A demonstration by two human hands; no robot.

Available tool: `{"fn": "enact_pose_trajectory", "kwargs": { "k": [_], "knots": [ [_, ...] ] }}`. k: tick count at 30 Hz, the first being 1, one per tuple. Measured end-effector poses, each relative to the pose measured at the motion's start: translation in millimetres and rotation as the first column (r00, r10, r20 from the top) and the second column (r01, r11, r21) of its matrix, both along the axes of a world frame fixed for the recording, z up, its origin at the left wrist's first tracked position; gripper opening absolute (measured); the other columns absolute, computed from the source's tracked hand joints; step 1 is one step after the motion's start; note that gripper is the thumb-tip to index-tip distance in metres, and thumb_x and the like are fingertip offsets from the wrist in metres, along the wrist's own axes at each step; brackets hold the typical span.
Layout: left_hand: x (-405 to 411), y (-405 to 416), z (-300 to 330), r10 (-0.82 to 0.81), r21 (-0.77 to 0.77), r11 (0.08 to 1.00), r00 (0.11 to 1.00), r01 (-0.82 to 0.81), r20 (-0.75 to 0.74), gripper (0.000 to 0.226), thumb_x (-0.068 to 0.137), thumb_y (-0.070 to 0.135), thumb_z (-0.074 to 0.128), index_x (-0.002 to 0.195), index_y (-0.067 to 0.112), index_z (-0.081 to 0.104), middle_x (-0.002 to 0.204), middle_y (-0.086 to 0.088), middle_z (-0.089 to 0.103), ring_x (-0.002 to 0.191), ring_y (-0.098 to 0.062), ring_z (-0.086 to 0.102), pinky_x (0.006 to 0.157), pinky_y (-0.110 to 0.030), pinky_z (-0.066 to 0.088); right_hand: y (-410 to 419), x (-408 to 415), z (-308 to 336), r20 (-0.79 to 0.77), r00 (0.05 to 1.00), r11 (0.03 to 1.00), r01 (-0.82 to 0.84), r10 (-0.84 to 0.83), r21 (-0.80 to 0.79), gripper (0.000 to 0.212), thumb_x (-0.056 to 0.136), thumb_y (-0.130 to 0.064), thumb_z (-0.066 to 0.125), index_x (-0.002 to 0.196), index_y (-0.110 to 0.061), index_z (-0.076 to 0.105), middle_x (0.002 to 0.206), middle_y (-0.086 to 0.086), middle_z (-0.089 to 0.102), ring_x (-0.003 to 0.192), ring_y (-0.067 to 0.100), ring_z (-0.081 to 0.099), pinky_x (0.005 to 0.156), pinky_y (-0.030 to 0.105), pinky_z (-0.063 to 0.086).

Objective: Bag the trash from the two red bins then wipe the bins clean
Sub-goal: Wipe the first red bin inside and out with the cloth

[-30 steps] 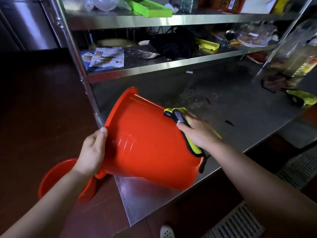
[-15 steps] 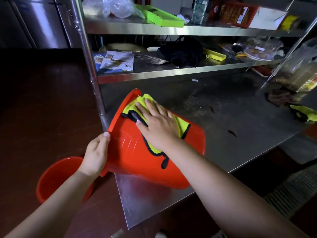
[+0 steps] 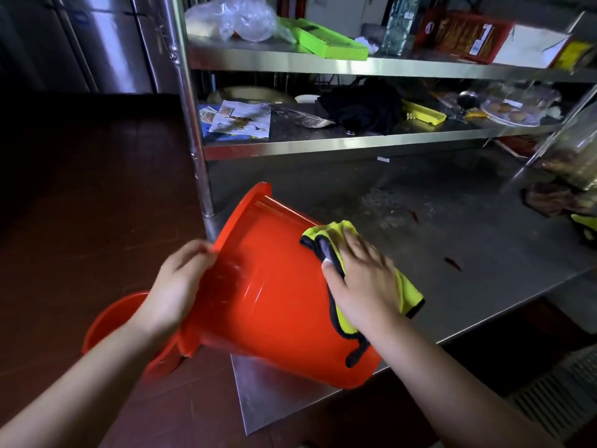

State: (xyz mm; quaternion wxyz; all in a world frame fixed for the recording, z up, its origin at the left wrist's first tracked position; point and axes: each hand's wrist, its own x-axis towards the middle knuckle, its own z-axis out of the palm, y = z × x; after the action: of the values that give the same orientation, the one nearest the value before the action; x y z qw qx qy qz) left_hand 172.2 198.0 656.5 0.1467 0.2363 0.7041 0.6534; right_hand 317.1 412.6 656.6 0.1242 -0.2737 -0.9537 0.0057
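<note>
Lying tilted on its side at the near corner of the stainless steel worktable (image 3: 452, 227): one red bin (image 3: 268, 295), mouth toward 10 o'clock, base toward 5 o'clock; interior hidden from view. Left hand (image 3: 176, 286) grips the bin's rim, fingers curled over the edge. Right hand (image 3: 361, 279) lies flat, fingers straight, pressing a yellow microfibre cloth (image 3: 342, 240) with black edging onto the bin's outer wall near the base. Second red bin (image 3: 109, 321) stands on the dark red floor at 8 o'clock, partly hidden behind the left arm; contents cannot be told. Lower shelf, 12 o'clock: printed papers (image 3: 239, 119), black cloth (image 3: 361, 105), yellow tray (image 3: 423, 113). Upper shelf: crumpled clear plastic bag (image 3: 239, 19), green tray (image 3: 323, 40), red crate (image 3: 462, 35) with packets.
</note>
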Motion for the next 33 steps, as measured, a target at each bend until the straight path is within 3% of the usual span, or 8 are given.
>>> {"fn": "enact_pose_trajectory", "kwargs": {
  "k": [3, 7, 13, 17, 19, 24, 28, 33],
  "knots": [
    [-16.4, 23.2, 19.1, 0.1, -0.109, 0.99, 0.993, -0.092, 0.068, 0.034, 0.095, 0.042, 0.045, 0.081, 0.02, 0.067, 0.077, 0.005, 0.07, 0.072, -0.008, 0.065, 0.066, -0.024, 0.052, -31.4, 11.8, -6.0, 0.01, 0.995, 0.991, -0.103, 0.103, 0.08, 0.06, 0.09, -0.052, 0.027, 0.146, -0.03, 0.032, 0.154, -0.001, 0.028, 0.139, 0.025, 0.031, 0.105, 0.048, 0.031],
    [-20.1, 27.2, 17.1, 0.111, -0.156, 0.982, 0.994, -0.107, 0.02, 0.052, 0.097, 0.048, 0.037, 0.096, 0.005, 0.066, 0.086, -0.006, 0.063, 0.079, -0.021, 0.063, 0.058, -0.02, 0.054, -59.4, 5.2, -9.1, 0.03, 0.971, 0.965, -0.239, 0.237, 0.104, 0.065, 0.089, -0.053, 0.033, 0.148, -0.027, 0.027, 0.155, 0.003, 0.025, 0.141, 0.03, 0.026, 0.106, 0.054, 0.031],
    [-19.3, 21.6, 8.2, 0.141, -0.131, 0.98, 0.987, -0.15, -0.076, 0.045, 0.097, 0.044, 0.038, 0.079, 0.012, 0.064, 0.075, 0.005, 0.066, 0.074, -0.01, 0.059, 0.074, -0.031, 0.048, -83.9, -58.5, 12.5, 0.008, 0.949, 0.946, -0.314, 0.314, 0.082, 0.067, 0.089, -0.05, 0.036, 0.148, -0.022, 0.024, 0.156, 0.003, 0.022, 0.142, 0.03, 0.023, 0.109, 0.052, 0.024],
    [-20.2, 14.5, 4.3, 0.146, -0.092, 0.984, 0.986, -0.153, -0.085, 0.039, 0.098, 0.041, 0.036, 0.079, 0.022, 0.064, 0.076, 0.015, 0.066, 0.071, 0.013, 0.058, 0.065, -0.005, 0.043, -82.3, -93.3, 19.1, 0.0, 0.93, 0.928, -0.367, 0.368, 0.061, 0.061, 0.09, -0.048, 0.038, 0.145, -0.023, 0.032, 0.158, 0.0, 0.016, 0.143, 0.025, 0.017, 0.112, 0.049, 0.021],
    [-19.3, 12.6, 3.0, 0.123, -0.089, 0.987, 0.989, -0.13, -0.085, 0.036, 0.096, 0.044, 0.035, 0.085, 0.026, 0.064, 0.085, 0.016, 0.067, 0.077, 0.016, 0.058, 0.066, -0.001, 0.042, -74.0, -97.3, 16.3, -0.01, 0.923, 0.921, -0.385, 0.386, 0.057, 0.059, 0.091, -0.05, 0.034, 0.145, -0.026, 0.033, 0.158, -0.003, 0.016, 0.144, 0.023, 0.018, 0.111, 0.046, 0.022],
    [-17.1, 2.5, -4.5, 0.071, -0.102, 0.991, 0.989, -0.084, -0.128, 0.051, 0.09, 0.051, 0.033, 0.092, 0.01, 0.061, 0.087, 0.0, 0.065, 0.081, -0.01, 0.059, 0.077, -0.027, 0.046, -31.2, -100.7, 18.4, -0.001, 0.971, 0.969, -0.238, 0.238, -0.073, 0.056, 0.091, -0.051, 0.031, 0.14, -0.027, 0.041, 0.155, -0.005, 0.026, 0.137, 0.02, 0.032, 0.104, 0.041, 0.031],
    [-14.1, -4.5, -5.4, 0.098, -0.167, 0.976, 0.97, -0.137, -0.22, 0.049, 0.089, 0.052, 0.031, 0.073, 0.008, 0.048, 0.067, 0.0, 0.04, 0.06, -0.006, 0.037, 0.058, -0.024, 0.036, 17.6, -77.4, 18.2, 0.0, 0.994, 0.948, -0.108, 0.113, -0.299, 0.042, 0.092, -0.046, 0.036, 0.122, -0.023, 0.053, 0.133, 0.004, 0.053, 0.12, 0.029, 0.049, 0.095, 0.039, 0.038],
    [-14.1, -7.9, -6.1, 0.107, -0.198, 0.967, 0.958, -0.163, -0.264, 0.04, 0.091, 0.044, 0.031, 0.068, 0.015, 0.046, 0.062, 0.006, 0.039, 0.058, -0.01, 0.037, 0.059, -0.029, 0.035, 41.1, -26.5, 12.9, -0.013, 0.999, 0.885, 0.04, -0.051, -0.464, 0.03, 0.09, -0.044, 0.04, 0.109, -0.026, 0.055, 0.113, 0.004, 0.063, 0.103, 0.033, 0.056, 0.08, 0.037, 0.04]
  ]
}}
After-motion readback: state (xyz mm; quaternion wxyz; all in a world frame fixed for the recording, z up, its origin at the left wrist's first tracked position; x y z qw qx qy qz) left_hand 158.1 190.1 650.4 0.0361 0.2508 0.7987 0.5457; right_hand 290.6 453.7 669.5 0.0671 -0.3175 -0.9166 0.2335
